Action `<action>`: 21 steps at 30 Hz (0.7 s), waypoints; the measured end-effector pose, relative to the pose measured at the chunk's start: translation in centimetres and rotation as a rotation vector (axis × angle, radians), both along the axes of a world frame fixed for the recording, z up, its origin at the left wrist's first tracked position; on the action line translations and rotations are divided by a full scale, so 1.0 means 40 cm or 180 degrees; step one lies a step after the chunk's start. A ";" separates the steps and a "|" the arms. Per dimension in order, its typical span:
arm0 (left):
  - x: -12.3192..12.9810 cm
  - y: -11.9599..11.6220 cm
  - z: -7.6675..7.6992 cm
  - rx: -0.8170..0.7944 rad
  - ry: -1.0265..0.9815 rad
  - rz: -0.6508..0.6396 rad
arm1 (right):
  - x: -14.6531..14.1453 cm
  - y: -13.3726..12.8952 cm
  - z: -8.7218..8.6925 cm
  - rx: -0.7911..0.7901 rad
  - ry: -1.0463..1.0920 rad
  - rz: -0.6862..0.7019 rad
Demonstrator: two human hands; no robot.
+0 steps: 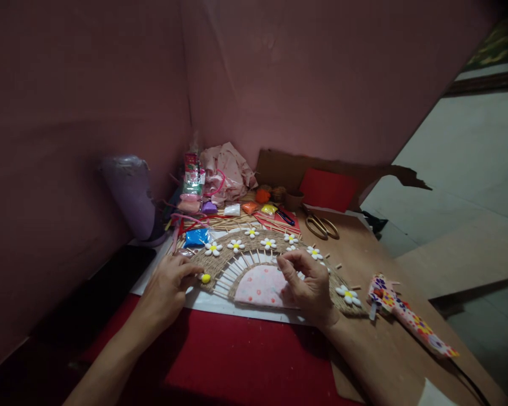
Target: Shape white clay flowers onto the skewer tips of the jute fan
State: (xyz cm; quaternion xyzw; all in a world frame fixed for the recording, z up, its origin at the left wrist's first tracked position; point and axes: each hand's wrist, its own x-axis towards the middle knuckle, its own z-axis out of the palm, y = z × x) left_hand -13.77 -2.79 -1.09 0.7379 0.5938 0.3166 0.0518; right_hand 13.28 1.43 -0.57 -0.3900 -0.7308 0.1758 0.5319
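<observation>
A semicircular fan of sticks and woven twine (254, 242) lies on white paper, with a pink patterned half-round cloth (260, 285) at its centre. White flowers with yellow centres (268, 243) dot the twine band. My left hand (167, 285) is at the fan's left end, its fingertips pinched beside a yellow oval piece (205, 278); what they hold, if anything, is hidden. Over the right part of the fan is my right hand (309, 285), thumb and index finger pressed together, their contents too small to make out. Another white flower (347, 295) sits near the fan's right end.
Behind the fan lie a blue packet (196, 237), bundled sticks and gold-handled scissors (322, 225). A purple container (131, 197) stands at left. To the right is a flower-patterned tool with a cord (415, 318). Pink walls rise behind and at left.
</observation>
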 end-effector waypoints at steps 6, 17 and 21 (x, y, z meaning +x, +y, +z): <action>-0.021 0.025 0.018 -0.0277 -0.0111 -0.0505 | 0.001 0.002 -0.005 -0.0038 0.0003 0.0040; -0.014 0.042 0.055 -0.0389 0.0018 -0.0778 | 0.000 0.001 -0.002 -0.0053 -0.0004 0.0052; -0.026 0.024 0.051 -0.0360 0.0055 -0.0733 | -0.001 -0.001 0.001 -0.0033 -0.0025 0.0044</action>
